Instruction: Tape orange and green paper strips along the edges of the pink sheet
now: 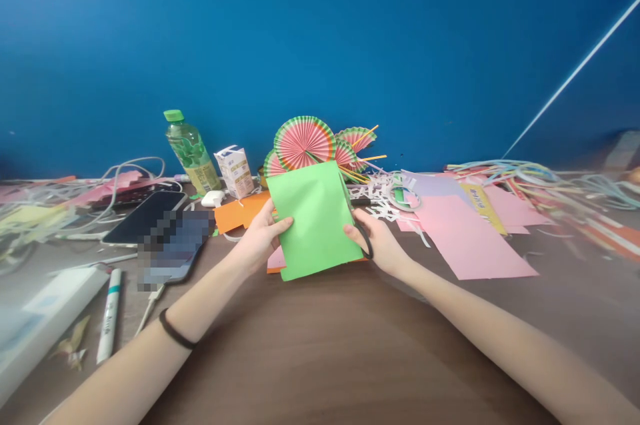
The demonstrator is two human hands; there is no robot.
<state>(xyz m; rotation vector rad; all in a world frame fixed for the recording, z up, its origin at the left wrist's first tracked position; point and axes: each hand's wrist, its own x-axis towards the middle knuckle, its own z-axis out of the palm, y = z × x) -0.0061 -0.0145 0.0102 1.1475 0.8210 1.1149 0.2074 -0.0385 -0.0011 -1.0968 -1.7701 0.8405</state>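
Note:
A sheet of green paper [315,221] is held up at the centre, tilted slightly. My left hand [263,235] pinches its left edge, the thumb lying on the front face. At the right edge my right hand [373,238] grips the paper, thumb in front. Black-handled scissors [368,243] are also in my right hand, their blades mostly hidden behind the sheet. Beneath the green sheet, bits of pink and orange paper show at the lower left. Directly behind it stand round pleated paper fans [305,143] in pink with green rims.
A green-capped bottle [193,155] and a small carton [235,171] stand at the back left. Two phones [145,218] and a marker [109,315] lie on the left. Pink sheets [470,238], a tape roll [404,197] and paper scraps are on the right.

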